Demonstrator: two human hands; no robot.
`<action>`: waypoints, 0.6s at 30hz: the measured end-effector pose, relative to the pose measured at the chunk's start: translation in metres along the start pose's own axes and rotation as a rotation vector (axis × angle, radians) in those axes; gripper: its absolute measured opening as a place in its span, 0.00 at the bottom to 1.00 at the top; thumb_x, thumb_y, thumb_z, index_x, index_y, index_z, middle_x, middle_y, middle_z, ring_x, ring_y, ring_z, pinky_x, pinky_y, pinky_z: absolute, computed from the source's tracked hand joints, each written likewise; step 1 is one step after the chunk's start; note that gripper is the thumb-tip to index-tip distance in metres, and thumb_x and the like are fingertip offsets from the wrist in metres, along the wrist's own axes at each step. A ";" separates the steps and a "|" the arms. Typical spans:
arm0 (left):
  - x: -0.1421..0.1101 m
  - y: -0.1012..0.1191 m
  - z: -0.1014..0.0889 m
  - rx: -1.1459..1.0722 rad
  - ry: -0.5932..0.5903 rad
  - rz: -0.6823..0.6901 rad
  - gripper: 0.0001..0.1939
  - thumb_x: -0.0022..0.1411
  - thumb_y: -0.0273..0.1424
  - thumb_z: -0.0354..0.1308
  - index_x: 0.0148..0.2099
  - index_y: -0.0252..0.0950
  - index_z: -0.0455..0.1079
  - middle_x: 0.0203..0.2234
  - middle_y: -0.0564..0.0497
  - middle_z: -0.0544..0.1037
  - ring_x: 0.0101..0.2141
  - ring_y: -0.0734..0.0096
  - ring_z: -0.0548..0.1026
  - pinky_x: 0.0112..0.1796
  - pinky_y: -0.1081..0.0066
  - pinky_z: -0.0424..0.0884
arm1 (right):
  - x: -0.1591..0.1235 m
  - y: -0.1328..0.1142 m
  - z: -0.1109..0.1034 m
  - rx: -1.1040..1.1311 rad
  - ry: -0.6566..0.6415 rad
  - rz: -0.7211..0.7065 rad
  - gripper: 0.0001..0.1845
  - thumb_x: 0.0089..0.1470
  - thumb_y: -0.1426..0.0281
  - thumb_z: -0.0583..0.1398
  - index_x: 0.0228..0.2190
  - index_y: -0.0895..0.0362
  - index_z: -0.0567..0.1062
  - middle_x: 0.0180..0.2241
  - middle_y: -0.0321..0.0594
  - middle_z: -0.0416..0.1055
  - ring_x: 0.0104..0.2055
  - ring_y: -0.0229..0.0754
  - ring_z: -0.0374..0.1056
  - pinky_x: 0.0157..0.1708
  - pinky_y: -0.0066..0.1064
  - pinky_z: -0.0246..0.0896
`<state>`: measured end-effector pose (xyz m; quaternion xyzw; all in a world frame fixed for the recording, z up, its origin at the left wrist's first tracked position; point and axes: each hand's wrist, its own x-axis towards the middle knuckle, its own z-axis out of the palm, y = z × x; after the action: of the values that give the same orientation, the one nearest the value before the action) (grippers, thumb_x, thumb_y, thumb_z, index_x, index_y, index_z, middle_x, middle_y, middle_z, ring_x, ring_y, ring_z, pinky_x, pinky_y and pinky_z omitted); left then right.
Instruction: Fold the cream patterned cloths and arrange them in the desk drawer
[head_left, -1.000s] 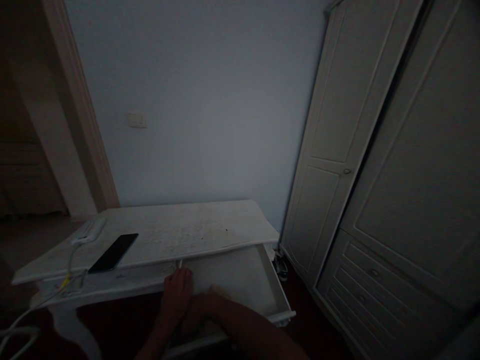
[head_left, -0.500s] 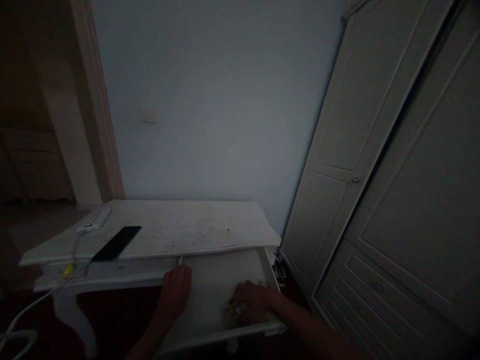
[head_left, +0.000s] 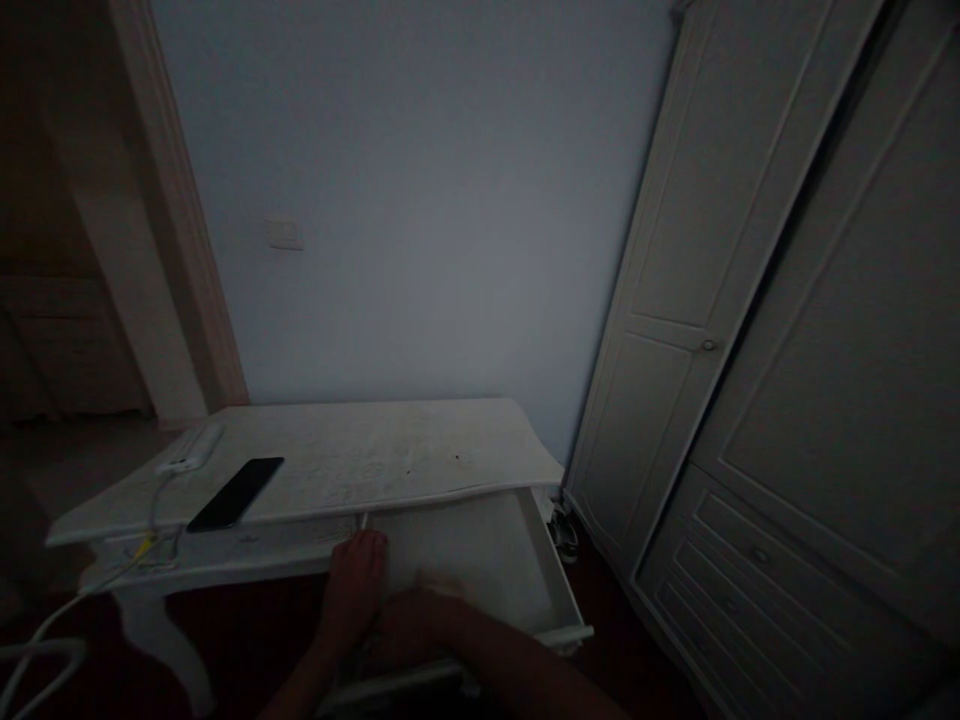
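Note:
A white table [head_left: 360, 440] has its drawer [head_left: 480, 555] pulled out. My left hand [head_left: 358, 568] is closed over the drawer's left side wall, close under the tabletop. Inside the drawer, at its front left, my right hand [head_left: 405, 622] is pressed low, with the forearm crossing the drawer's front. A pale edge of crumpled cloth [head_left: 441, 582] shows just beyond the right hand. Most of that cloth is hidden by the hand, and the dim light blurs its fingers.
A black phone [head_left: 236, 493] and a white power strip [head_left: 191, 448] lie on the left of the tabletop. A white cable [head_left: 71, 605] hangs off that side. Shoes [head_left: 564, 532] stand on the floor between the table and a white wardrobe [head_left: 675, 400].
My right hand has swept left with the cloth, from the drawer's middle right towards its front left corner. My left hand stays on the side wall. The view has shifted slightly.

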<state>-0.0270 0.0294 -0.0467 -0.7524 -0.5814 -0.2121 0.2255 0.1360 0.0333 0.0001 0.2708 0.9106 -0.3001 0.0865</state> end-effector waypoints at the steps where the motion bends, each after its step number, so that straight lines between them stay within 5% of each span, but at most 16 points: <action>1: 0.000 0.001 -0.002 -0.002 -0.012 0.002 0.20 0.64 0.16 0.48 0.50 0.34 0.77 0.46 0.42 0.81 0.49 0.54 0.77 0.51 0.56 0.68 | -0.005 0.002 -0.006 0.030 -0.026 0.036 0.13 0.59 0.62 0.66 0.44 0.53 0.83 0.43 0.39 0.83 0.41 0.47 0.79 0.39 0.32 0.71; 5: 0.003 0.004 -0.011 0.002 -0.042 -0.018 0.20 0.63 0.16 0.49 0.50 0.34 0.76 0.45 0.41 0.80 0.47 0.53 0.76 0.50 0.55 0.67 | -0.059 0.042 -0.029 0.101 -0.088 0.137 0.07 0.65 0.67 0.63 0.38 0.57 0.82 0.38 0.36 0.80 0.37 0.42 0.76 0.36 0.29 0.71; 10: 0.007 0.005 -0.017 -0.053 -0.013 -0.016 0.19 0.65 0.16 0.48 0.50 0.33 0.77 0.45 0.40 0.80 0.47 0.53 0.77 0.49 0.56 0.68 | -0.122 0.088 -0.036 0.145 -0.082 0.252 0.15 0.68 0.61 0.64 0.48 0.59 0.77 0.45 0.42 0.77 0.40 0.42 0.75 0.39 0.36 0.75; 13: 0.009 0.005 -0.016 -0.051 -0.002 -0.028 0.19 0.66 0.17 0.46 0.48 0.32 0.77 0.43 0.39 0.81 0.46 0.52 0.77 0.47 0.55 0.69 | -0.109 0.077 -0.029 0.183 -0.044 0.230 0.09 0.65 0.66 0.64 0.38 0.60 0.79 0.32 0.36 0.76 0.30 0.38 0.71 0.31 0.29 0.68; 18: 0.009 0.003 -0.011 -0.063 0.071 -0.057 0.18 0.72 0.22 0.44 0.45 0.36 0.76 0.38 0.45 0.81 0.40 0.59 0.78 0.44 0.61 0.71 | -0.027 0.015 -0.015 0.250 0.003 0.071 0.08 0.58 0.68 0.64 0.31 0.60 0.81 0.24 0.33 0.73 0.28 0.39 0.69 0.31 0.26 0.63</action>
<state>-0.0223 0.0296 -0.0327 -0.7341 -0.5874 -0.2633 0.2163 0.1662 0.0402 0.0134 0.3121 0.8561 -0.4074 0.0614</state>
